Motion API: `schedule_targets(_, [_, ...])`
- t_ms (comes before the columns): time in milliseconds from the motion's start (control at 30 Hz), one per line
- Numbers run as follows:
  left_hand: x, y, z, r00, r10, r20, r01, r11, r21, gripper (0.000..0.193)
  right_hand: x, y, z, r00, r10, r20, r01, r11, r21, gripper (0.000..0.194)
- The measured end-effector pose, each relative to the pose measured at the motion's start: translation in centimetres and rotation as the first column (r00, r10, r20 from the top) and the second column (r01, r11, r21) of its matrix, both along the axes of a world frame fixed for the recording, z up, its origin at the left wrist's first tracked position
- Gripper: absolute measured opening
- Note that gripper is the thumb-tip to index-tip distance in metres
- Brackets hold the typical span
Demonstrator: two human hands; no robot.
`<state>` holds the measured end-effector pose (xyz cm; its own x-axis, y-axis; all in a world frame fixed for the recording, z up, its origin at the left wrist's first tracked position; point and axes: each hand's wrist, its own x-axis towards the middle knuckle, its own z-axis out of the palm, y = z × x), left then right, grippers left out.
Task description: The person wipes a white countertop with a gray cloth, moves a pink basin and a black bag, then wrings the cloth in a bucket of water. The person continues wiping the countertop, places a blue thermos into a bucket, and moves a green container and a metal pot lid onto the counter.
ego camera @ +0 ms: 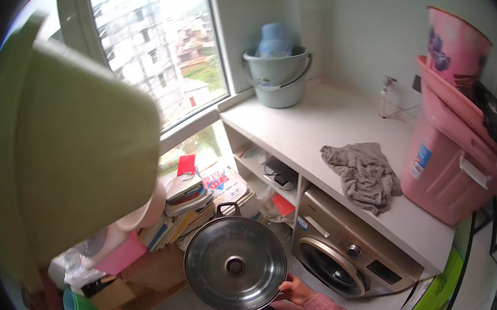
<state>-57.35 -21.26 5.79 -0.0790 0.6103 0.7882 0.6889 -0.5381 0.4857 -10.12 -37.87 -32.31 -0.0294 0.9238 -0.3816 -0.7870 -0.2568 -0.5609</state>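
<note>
My right hand, in a reddish checked sleeve, grips the near right side of a round pan with a glass lid. The lid has a dark knob in a metal ring, and a loop handle sticks out on the pan's far side. A large pale green plastic tub looms close at the left, tipped on its side and blurred. Under its lower rim, my left hand is a dark, blurred shape that seems to hold the tub; its fingers are mostly hidden.
Stacked books and papers lie beside the window. A white counter carries a grey bucket, a crumpled cloth and pink bins. Below it stands a washing machine. Cardboard and a green cup are lower left.
</note>
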Motion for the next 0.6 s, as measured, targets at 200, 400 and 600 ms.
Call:
schedule_targets(200, [16.7,15.1,2.4,0.715,-0.639,0.283,0.676,0.735,-0.048,0.054,-0.3,-1.7,5.1,0.965,-0.237,0.113,0.228,0.970,0.082,0.069])
schedule_targets(400, [37.2,20.7,4.6,-0.352,-0.224,0.909,0.911,-0.304,0.278,0.039,-1.0,-4.0,5.3,0.901,-0.406,0.151,0.393,0.913,0.108,0.071])
schedule_targets(600, [54.6,19.4,3.5,-0.365,0.175,0.914,0.704,-0.591,0.394,0.055,0.4,-6.5,0.2,0.830,-0.540,0.143,0.553,0.829,-0.080,0.065])
